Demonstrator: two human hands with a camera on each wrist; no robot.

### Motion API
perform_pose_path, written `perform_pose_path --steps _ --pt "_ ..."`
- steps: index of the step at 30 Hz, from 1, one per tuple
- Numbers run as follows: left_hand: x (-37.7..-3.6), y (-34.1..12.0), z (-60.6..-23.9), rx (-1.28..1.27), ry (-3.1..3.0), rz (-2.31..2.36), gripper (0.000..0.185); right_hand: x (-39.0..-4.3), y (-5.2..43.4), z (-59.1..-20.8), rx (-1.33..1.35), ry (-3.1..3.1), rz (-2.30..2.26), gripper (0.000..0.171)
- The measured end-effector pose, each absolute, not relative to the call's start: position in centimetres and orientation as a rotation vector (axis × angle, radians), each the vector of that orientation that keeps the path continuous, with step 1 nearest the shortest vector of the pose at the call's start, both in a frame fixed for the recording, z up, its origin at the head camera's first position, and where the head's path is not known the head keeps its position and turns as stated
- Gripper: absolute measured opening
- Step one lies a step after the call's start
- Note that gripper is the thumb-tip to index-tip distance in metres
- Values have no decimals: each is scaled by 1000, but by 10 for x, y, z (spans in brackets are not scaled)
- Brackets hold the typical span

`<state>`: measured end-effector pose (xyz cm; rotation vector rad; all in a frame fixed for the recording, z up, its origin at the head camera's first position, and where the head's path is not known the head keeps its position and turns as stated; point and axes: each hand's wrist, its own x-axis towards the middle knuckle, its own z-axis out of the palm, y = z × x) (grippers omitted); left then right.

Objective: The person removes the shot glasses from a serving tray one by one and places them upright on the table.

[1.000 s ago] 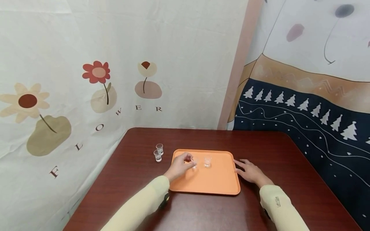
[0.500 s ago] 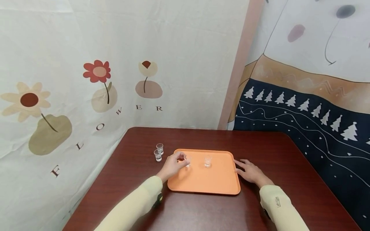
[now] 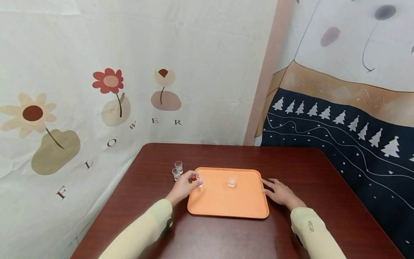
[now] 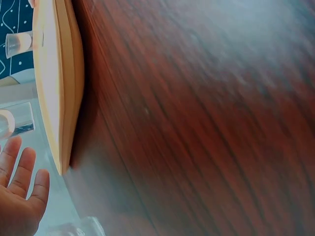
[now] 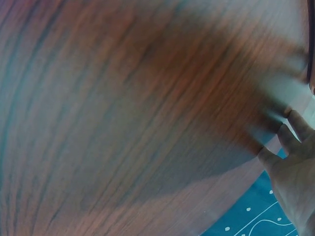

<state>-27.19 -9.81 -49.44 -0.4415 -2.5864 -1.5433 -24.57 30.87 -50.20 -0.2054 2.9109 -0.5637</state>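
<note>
Head view: a small clear shot glass [image 3: 200, 178] is pinched between thumb and fingertips of the left hand [image 3: 185, 185]; the grip is closed round the glass. The glass is held at the left edge of the orange tray [image 3: 226, 205], over or just on its rim; contact with the tray floor cannot be told. In the left wrist view the same glass [image 4: 17, 119] is seen beside the tray edge [image 4: 59, 88], with the fingers [image 4: 22, 172] partly extended below it.

A second shot glass [image 3: 231, 180] is set upright on the tray, toward its far middle, well apart from the held one. Two further shot glasses [image 3: 177, 170] are stood close together on the dark red-brown wooden surface [image 3: 226, 154], just left of the tray and just beyond the left hand; the nearer of the pair is partly hidden by the hand.

The right hand [image 3: 280, 193] is laid flat on the surface, fingers spread and straight, fingertips at or just beside the tray's right edge; nothing is held, the grip is fully open. The right wrist view is blurred: only wood grain and the fingers [image 5: 295, 128] are made out.

Writing: the word "FLOWER" [image 3: 129, 126] is printed in spaced brown capitals in an arc on the cream flower-patterned cloth behind. A small mark is printed on the right sleeve [image 3: 310, 226]; it is too small to be read. A dark blue cloth with white trees [image 3: 336, 118] is hung at the right.
</note>
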Motion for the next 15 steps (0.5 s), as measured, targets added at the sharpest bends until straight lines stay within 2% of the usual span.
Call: perform_pose_path --steps 15 --pt "-267 -132 -495 -268 -2657 -1492 31 -245 309 -503 -200 2910 -552 60"
